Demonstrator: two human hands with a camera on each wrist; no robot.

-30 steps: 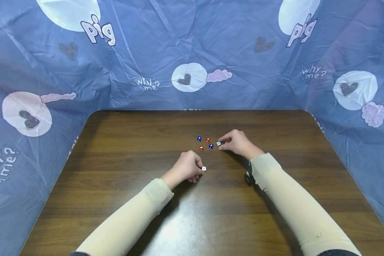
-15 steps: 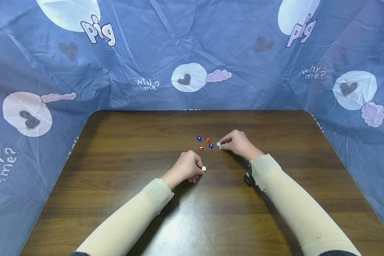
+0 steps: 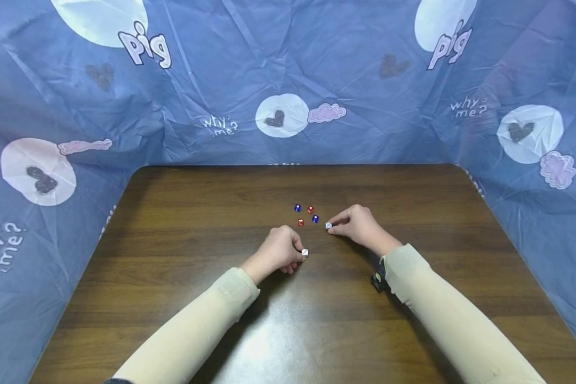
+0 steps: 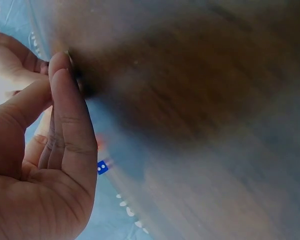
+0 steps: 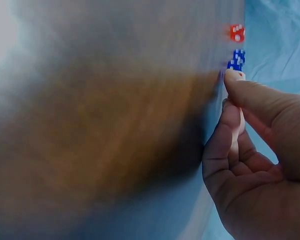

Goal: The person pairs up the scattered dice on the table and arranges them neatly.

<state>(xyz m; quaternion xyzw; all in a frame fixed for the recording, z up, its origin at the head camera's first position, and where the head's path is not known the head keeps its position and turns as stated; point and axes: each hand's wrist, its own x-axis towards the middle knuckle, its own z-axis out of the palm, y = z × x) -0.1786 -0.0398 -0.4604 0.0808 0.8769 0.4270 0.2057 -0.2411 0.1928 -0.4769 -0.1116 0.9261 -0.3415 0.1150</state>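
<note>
My left hand [image 3: 282,249] pinches a white die [image 3: 304,253] between thumb and forefinger, low over the table's middle. Farther right, the thumb and fingers of my right hand [image 3: 362,228] grip a second white die [image 3: 328,225], whose top face shows blue pips. Just left of that die lies a blue die [image 3: 315,218], apart from it. A red die [image 3: 300,222], another red die [image 3: 310,209] and another blue die [image 3: 297,208] sit close by. In the left wrist view, my own fingers hide the held die.
The brown wooden table [image 3: 197,202] has rounded back corners. A blue printed cloth [image 3: 288,64] hangs behind it and along both sides. A dark device [image 3: 378,278] is strapped at the right wrist. Glare lies on the table's front part.
My right hand has drawn the white die a little toward me, away from the coloured dice. The left hand stays in place with its die.
</note>
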